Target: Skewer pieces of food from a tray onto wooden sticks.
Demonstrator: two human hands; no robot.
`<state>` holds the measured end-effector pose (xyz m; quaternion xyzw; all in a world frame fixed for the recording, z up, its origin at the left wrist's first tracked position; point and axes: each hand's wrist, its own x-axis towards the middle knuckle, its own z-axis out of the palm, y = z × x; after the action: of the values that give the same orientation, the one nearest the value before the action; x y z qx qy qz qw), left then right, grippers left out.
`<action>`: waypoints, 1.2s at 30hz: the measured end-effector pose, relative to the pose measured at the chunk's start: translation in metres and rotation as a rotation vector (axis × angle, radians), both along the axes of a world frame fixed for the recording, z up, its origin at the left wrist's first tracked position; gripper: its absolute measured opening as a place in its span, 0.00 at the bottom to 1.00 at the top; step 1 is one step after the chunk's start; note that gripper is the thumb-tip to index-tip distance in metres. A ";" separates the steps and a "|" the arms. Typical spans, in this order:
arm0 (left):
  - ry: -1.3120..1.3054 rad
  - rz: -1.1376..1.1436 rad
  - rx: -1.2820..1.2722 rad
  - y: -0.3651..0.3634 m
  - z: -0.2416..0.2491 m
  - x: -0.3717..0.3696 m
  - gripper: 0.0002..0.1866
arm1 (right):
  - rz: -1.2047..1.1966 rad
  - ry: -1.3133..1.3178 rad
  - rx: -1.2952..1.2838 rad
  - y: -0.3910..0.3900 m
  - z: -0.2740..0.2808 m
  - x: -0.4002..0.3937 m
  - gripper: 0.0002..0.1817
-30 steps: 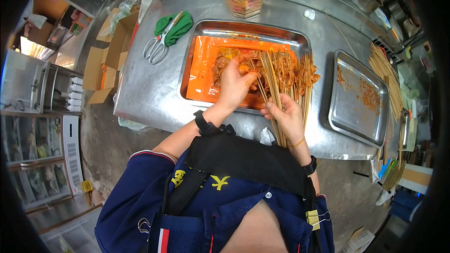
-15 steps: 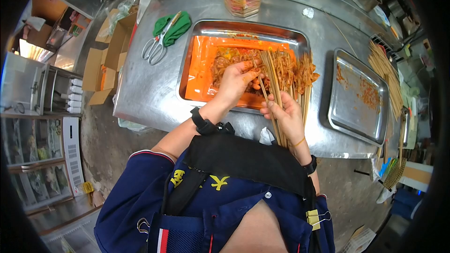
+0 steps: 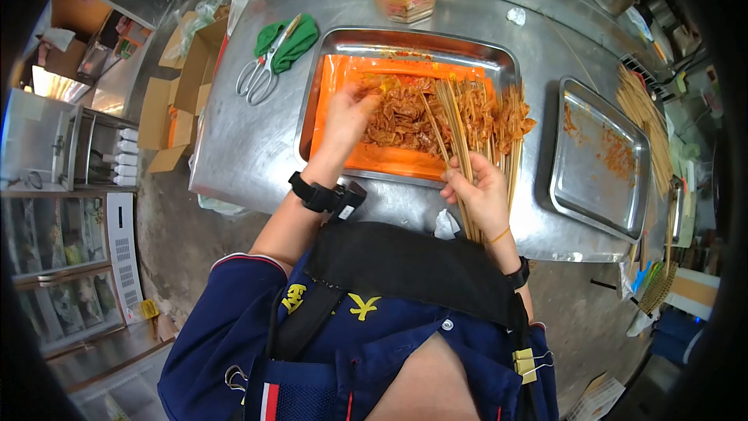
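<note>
In my right hand is a bundle of bamboo skewers, gripped near the lower ends and slanting up over the tray. My left hand is over the left part of a heap of red-sauced, thin meat-like pieces; its fingertips are blurred and partly hidden. The heap lies on an orange plastic sheet inside a steel tray. Loaded skewers with the same sauced pieces rest along the tray's right side, their sticks pointing toward me.
Scissors lie by a green cloth at left. A clear container stands behind the tray. To the right are a second steel tray with sauce scraps and a pile of bare skewers. Crumpled tissue lies near the front edge.
My left hand has moved left, away from the skewer tips to the left side of the heap. My right hand still holds the skewers in nearly the same place.
</note>
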<state>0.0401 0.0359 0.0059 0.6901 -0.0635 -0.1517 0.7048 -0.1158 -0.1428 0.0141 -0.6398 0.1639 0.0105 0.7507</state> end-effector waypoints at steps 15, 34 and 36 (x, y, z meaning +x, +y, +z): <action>-0.636 -0.307 1.068 0.018 0.004 -0.029 0.13 | 0.014 0.019 0.041 0.000 0.002 0.001 0.07; 0.312 -0.138 -0.177 0.005 -0.006 0.001 0.10 | -0.001 0.039 0.040 0.002 0.006 0.001 0.07; 0.327 -0.133 -0.185 0.005 -0.004 0.001 0.10 | 0.019 0.044 0.026 0.002 0.006 0.001 0.07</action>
<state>0.0410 0.0408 0.0023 0.5830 -0.0074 -0.3013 0.7545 -0.1147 -0.1412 0.0202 -0.6312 0.1740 0.0338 0.7551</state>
